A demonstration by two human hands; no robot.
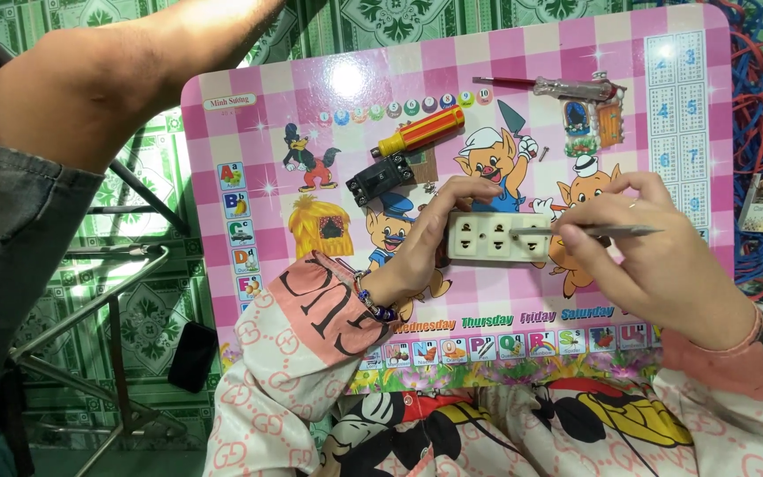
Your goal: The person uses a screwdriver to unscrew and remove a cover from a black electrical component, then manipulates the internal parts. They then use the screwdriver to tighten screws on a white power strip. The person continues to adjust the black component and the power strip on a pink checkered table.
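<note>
here my left hand [430, 243] clamps the socket [498, 236] mid-table so it can't slide; right fingers [615, 208] pinch a probe [607, 231] at its right end.

pink checked table [222, 132], cream socket strip [496, 237], yellow-handled screwdriver [420, 131].

A small pink checkered surface [231, 132] printed with cartoon pigs and letters carries 1 yellow-handled screwdriver [419, 131], 1 clear-handled tester screwdriver [567, 87], a black switch part [381, 178], a loose screw [543, 153] and a cream 3-outlet socket strip [496, 237].
</note>
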